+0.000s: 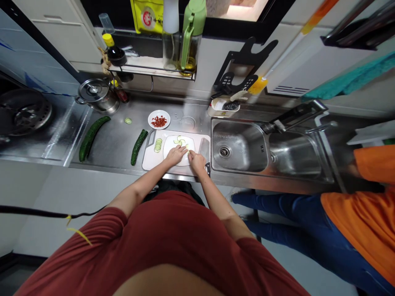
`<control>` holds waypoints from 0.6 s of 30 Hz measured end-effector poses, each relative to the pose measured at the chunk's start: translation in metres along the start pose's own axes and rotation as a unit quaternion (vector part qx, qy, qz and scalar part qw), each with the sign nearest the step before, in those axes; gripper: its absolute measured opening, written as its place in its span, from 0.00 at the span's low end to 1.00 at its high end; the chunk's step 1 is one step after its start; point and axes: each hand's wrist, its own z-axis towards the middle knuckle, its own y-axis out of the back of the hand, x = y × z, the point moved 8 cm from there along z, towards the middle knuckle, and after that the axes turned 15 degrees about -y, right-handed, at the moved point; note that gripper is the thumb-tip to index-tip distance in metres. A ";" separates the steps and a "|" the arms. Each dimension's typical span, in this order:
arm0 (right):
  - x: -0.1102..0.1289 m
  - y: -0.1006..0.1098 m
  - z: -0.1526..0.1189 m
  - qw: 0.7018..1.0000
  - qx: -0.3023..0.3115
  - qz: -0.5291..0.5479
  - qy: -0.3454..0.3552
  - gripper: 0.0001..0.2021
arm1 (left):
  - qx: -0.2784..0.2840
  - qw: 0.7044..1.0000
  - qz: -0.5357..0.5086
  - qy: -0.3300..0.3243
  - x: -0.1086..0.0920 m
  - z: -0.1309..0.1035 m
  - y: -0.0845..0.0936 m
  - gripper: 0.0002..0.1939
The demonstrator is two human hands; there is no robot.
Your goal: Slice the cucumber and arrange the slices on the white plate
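A white plate (168, 144) rests on a pale cutting board (149, 163), with several thin cucumber slices (179, 140) set out in a curved pattern on it. My left hand (175, 155) lies over the plate's lower part, its fingers stretched out. At the plate's right side my right hand (196, 161) is closed, its thumb and fingers pinching what looks like a pale green cucumber slice, partly hidden. A short row of overlapping cucumber slices (158, 145) lies on the board to the left. A cleaver (204, 149) lies along the board's right side.
A cut cucumber (138, 147) and a whole one (92, 137) lie to the left. Behind the board stands a dish of red pieces (159, 120). A steel pot (98, 96) is back left, a double sink (239, 144) right. A person in orange (364, 230) stands at right.
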 end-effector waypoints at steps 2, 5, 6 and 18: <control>0.001 -0.001 0.000 1.000 0.005 -0.004 0.000 0.19 | -0.002 1.000 -0.008 0.004 -0.001 0.000 0.002 0.19; 0.001 -0.002 0.000 1.000 0.008 -0.007 0.002 0.19 | -0.005 1.000 -0.015 0.009 -0.002 0.001 0.006 0.17; 0.001 -0.002 0.000 1.000 0.008 -0.008 0.003 0.18 | -0.005 1.000 -0.015 0.009 -0.003 0.001 0.006 0.17; -0.002 -0.001 0.000 1.000 0.004 -0.009 -0.012 0.17 | 0.010 1.000 0.010 -0.009 -0.003 0.004 0.001 0.18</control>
